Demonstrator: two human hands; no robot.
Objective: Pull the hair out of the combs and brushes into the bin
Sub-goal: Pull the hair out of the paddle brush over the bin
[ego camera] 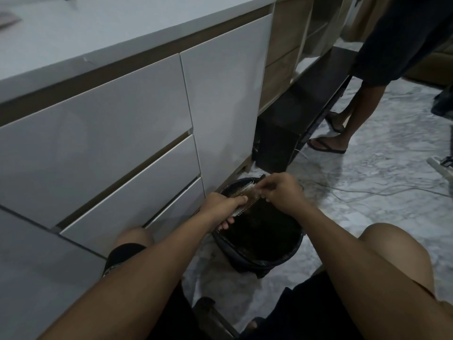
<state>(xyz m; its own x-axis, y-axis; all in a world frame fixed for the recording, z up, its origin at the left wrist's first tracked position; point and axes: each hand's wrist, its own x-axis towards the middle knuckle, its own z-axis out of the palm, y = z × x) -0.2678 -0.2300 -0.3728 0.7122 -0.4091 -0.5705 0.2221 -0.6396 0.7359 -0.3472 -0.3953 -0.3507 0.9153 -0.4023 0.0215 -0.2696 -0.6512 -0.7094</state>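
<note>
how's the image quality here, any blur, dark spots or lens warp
Head view: dim, flat light; the bin interior is near black, so the hair inside barely reads. The comb teeth are soft between the left hand and right hand. Wide-angle warp bends the cabinet edges; faint sheen on its fronts.

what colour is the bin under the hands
Black, shown in the head view: the bin sits on the marbled floor.

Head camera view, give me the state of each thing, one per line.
comb: held over the bin, hair caught in its teeth
left hand: grips the comb
right hand: pinches hair at the comb
bin: upright, open, dark hair inside
drawers: closed
</note>
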